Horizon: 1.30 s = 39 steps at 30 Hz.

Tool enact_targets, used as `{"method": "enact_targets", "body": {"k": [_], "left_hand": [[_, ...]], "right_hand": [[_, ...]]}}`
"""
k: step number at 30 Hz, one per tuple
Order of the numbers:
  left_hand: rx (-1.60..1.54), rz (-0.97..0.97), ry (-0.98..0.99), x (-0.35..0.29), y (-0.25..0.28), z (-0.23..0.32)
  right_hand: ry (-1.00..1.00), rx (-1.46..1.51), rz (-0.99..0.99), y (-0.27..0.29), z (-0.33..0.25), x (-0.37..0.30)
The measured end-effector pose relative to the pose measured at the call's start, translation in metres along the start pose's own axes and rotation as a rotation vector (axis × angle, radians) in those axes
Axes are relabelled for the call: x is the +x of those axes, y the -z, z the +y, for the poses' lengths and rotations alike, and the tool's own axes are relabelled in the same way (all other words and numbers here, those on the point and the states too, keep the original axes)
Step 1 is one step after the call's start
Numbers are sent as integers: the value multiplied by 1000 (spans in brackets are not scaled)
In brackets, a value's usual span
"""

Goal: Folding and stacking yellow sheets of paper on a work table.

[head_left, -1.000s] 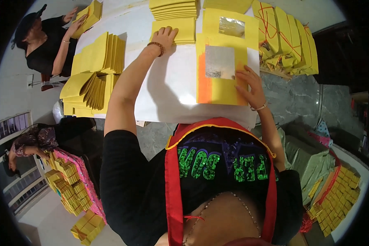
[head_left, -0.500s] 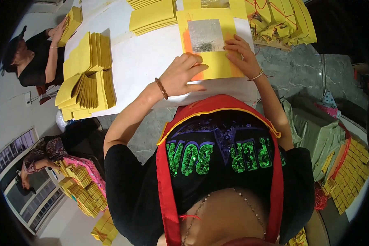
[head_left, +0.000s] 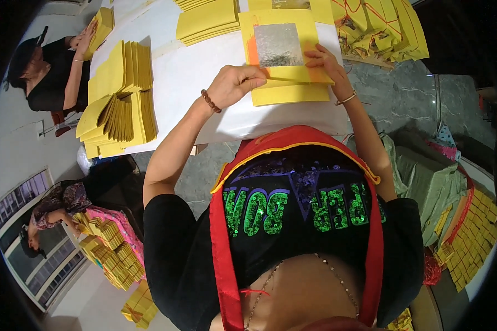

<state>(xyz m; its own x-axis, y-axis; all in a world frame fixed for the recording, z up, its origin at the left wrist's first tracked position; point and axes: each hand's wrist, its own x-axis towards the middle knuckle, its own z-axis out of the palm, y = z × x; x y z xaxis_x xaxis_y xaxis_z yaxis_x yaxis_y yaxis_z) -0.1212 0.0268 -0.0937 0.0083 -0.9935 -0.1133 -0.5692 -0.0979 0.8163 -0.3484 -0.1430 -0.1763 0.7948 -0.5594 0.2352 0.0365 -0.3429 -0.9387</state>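
A yellow paper sheet (head_left: 305,41) with a silver foil rectangle and an orange edge lies in front of me on the white-covered table. My left hand (head_left: 236,87) pinches its near left corner between thumb and fingers. The near edge is raised a little, and another yellow paper layer (head_left: 290,96) shows beneath it. Along the right edge, my right hand (head_left: 330,71) lies with fingers stretched out on the paper. Its thumb is hard to make out.
Stacks of folded yellow paper (head_left: 116,94) stand at the table's left, more (head_left: 207,25) at the far side. Bundled yellow papers with red string (head_left: 384,27) lie at the far right. Green sacking (head_left: 425,171) is beside me. Two people (head_left: 52,71) work at left.
My left hand has shifted slightly left and closed on the sheet's near corner. The near edge has come up, uncovering the yellow layer below. My right hand stays at the right edge.
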Motion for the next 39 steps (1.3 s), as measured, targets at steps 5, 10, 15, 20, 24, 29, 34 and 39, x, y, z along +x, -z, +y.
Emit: {"method": "enact_targets", "body": {"k": [5, 10, 15, 20, 24, 29, 34, 39], "left_hand": [[-207, -29, 77, 8, 1, -19], [-389, -78, 135, 14, 3, -31], [-478, -79, 167, 17, 4, -35], [-543, -33, 124, 21, 4, -37], [-550, -109, 157, 15, 11, -26], [242, 93, -267, 10, 14, -18], [649, 272, -352, 14, -4, -27], [579, 186, -410, -22, -8, -9]], "right_hand": [[-82, 72, 25, -2, 6, 0], [-103, 14, 30, -3, 1, 0], [-112, 13, 32, -5, -2, 0], [-137, 134, 68, -4, 10, -4], [47, -158, -9, -1, 6, -2], [2, -122, 20, -3, 4, -1], [116, -143, -51, 9, -10, 5], [141, -492, -260, 22, -59, -20]]}}
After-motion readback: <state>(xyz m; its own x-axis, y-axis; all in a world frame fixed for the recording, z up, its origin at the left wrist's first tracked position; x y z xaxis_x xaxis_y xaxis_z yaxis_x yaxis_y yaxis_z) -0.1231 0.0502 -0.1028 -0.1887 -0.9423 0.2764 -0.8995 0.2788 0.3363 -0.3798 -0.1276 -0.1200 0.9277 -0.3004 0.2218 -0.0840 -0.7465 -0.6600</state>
